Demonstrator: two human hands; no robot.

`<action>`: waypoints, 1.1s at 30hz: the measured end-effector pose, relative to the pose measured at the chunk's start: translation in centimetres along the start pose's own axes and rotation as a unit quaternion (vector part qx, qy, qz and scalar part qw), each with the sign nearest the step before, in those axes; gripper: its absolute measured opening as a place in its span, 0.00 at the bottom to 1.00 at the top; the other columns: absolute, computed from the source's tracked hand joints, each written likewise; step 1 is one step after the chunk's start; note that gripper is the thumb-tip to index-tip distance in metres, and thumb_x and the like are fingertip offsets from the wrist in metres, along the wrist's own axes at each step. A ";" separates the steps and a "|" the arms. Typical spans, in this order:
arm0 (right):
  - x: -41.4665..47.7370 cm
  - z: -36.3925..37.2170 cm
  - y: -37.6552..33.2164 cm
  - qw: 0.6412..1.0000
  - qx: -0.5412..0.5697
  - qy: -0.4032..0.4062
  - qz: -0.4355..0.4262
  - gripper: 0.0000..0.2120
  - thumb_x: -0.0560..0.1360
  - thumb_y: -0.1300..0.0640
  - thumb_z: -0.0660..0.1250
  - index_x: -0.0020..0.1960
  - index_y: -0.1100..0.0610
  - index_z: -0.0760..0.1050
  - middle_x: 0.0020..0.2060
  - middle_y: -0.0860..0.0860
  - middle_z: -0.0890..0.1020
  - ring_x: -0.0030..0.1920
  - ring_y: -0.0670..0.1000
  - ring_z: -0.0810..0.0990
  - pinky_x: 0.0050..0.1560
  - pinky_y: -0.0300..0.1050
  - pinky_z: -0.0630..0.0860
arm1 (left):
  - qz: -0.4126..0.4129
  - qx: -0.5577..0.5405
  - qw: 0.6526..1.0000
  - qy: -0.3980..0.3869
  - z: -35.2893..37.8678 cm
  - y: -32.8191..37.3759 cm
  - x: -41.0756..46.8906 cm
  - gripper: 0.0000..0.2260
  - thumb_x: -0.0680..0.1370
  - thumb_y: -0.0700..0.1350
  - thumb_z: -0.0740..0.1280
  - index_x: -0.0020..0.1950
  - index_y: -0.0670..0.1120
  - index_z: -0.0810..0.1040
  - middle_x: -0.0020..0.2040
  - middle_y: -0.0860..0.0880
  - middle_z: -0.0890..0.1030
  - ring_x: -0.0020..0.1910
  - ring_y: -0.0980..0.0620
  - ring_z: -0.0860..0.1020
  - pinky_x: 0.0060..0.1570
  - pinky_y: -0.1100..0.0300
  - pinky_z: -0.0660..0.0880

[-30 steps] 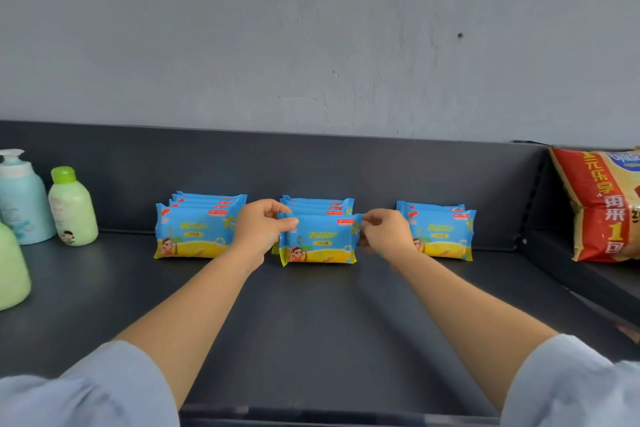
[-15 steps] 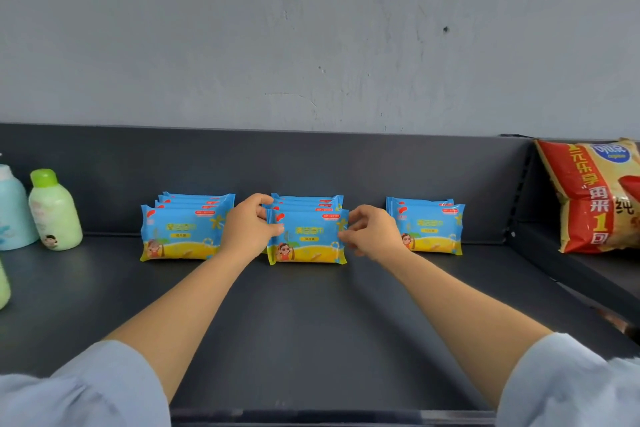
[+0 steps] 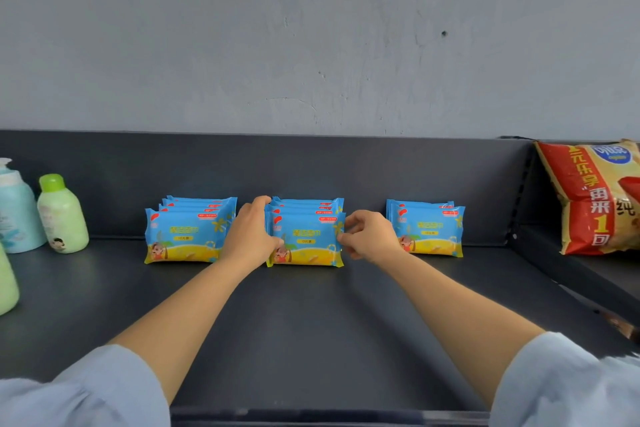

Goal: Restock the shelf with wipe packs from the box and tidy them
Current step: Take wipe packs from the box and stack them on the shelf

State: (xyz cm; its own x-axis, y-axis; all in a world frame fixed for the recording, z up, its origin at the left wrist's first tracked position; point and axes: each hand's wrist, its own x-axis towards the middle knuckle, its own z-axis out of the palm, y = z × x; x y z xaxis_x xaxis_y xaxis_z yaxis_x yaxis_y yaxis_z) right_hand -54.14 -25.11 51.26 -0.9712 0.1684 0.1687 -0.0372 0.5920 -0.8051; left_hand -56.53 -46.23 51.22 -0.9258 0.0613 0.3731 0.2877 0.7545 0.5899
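Three rows of wipe packs stood upright on the shelf (image 3: 311, 322), faces toward me, near its back wall. The left row (image 3: 187, 236) looked about four deep, the middle row (image 3: 306, 210) three or four, and the right row (image 3: 429, 232) only two.

My left hand (image 3: 251, 236) was curled round the left end of the middle row, fingers over the top and thumb on the face of the front pack (image 3: 306, 239). My right hand (image 3: 370, 236) pinched the right edge seal of that same front pack between thumb and fingertips. Both hands were thus closed on the middle row. I judged I was squaring it so the front pack sat flush with those behind.

As for progress, the stocking looked well under way. Every pack I could see was already on the shelf, and none lay loose or fallen. The box was not in view, so I could not tell whether more packs waited in it. The right row was the shortest, and I reckoned any further packs belonged there. The tidying seemed partly done: the left row appeared to fan slightly rightward toward the back and might want straightening.

A green bottle (image 3: 62, 215) and a blue pump bottle (image 3: 15, 215) stood well to the left of the packs. A red and yellow snack bag (image 3: 592, 198) lay on the neighbouring shelf to the right.
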 end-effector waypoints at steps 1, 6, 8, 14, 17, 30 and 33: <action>-0.2 0.0 0.0 1.000 -0.007 -0.003 -0.002 0.11 0.74 0.58 0.72 0.55 0.55 0.75 0.46 0.52 0.83 0.42 0.53 0.84 0.46 0.52 0.83 | 0.005 0.012 1.000 -0.002 0.0 0.1 -0.1 0.38 0.68 0.40 0.77 0.73 0.49 0.61 0.63 0.47 0.70 0.59 0.47 0.75 0.59 0.49 0.75; -1.0 -0.8 -0.2 0.998 -0.061 0.003 -0.016 0.12 0.74 0.56 0.71 0.56 0.54 0.75 0.45 0.52 0.83 0.43 0.53 0.83 0.47 0.50 0.82 | 0.030 0.096 0.995 0.006 -0.1 0.7 -1.0 0.41 0.70 0.41 0.76 0.76 0.47 0.57 0.66 0.45 0.67 0.67 0.46 0.67 0.64 0.51 0.69; -1.4 -1.2 -0.2 0.995 -0.097 0.007 -0.026 0.13 0.74 0.54 0.70 0.58 0.54 0.75 0.48 0.52 0.83 0.45 0.52 0.82 0.46 0.46 0.80 | 0.039 0.134 0.990 0.010 -0.1 0.9 -1.4 0.40 0.71 0.42 0.75 0.76 0.47 0.56 0.66 0.45 0.66 0.67 0.47 0.66 0.65 0.52 0.68; -3.3 -2.0 -0.5 0.987 -0.152 -0.050 -0.035 0.21 0.72 0.48 0.72 0.61 0.56 0.73 0.51 0.51 0.81 0.41 0.50 0.79 0.46 0.45 0.78 | 0.003 0.172 0.985 -0.014 0.0 1.4 -2.6 0.36 0.72 0.46 0.74 0.73 0.47 0.57 0.62 0.44 0.69 0.62 0.46 0.72 0.57 0.52 0.73; -4.0 -1.7 -0.6 0.981 -0.175 -0.073 -0.044 0.24 0.71 0.48 0.73 0.63 0.57 0.72 0.53 0.52 0.81 0.45 0.50 0.79 0.48 0.45 0.77 | -0.019 0.181 0.983 -0.019 0.1 1.6 -3.1 0.37 0.72 0.46 0.74 0.73 0.46 0.55 0.59 0.44 0.73 0.58 0.45 0.75 0.51 0.51 0.75; -4.2 -0.3 -0.7 0.973 -0.194 -0.104 -0.067 0.24 0.75 0.48 0.69 0.68 0.55 0.71 0.61 0.52 0.77 0.59 0.51 0.76 0.59 0.47 0.76 | -0.042 0.257 0.965 0.013 0.8 1.3 -2.8 0.29 0.75 0.45 0.71 0.68 0.44 0.58 0.42 0.48 0.75 0.38 0.50 0.75 0.31 0.56 0.70; -4.3 -0.2 -0.7 0.972 -0.202 -0.102 -0.066 0.24 0.75 0.48 0.69 0.68 0.54 0.70 0.61 0.52 0.77 0.58 0.51 0.77 0.59 0.48 0.77 | -0.041 0.262 0.964 0.019 1.0 1.2 -2.6 0.30 0.75 0.44 0.70 0.69 0.44 0.56 0.39 0.49 0.73 0.35 0.52 0.74 0.29 0.58 0.67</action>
State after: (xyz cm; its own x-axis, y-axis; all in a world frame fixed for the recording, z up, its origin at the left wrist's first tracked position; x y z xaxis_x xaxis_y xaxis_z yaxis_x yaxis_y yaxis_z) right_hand -49.91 -26.07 51.21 -0.9922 -0.0651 0.1067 -0.1094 0.8656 -0.4886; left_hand -54.00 -44.84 50.25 -0.9277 -0.0298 0.3721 0.0404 0.9829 0.1795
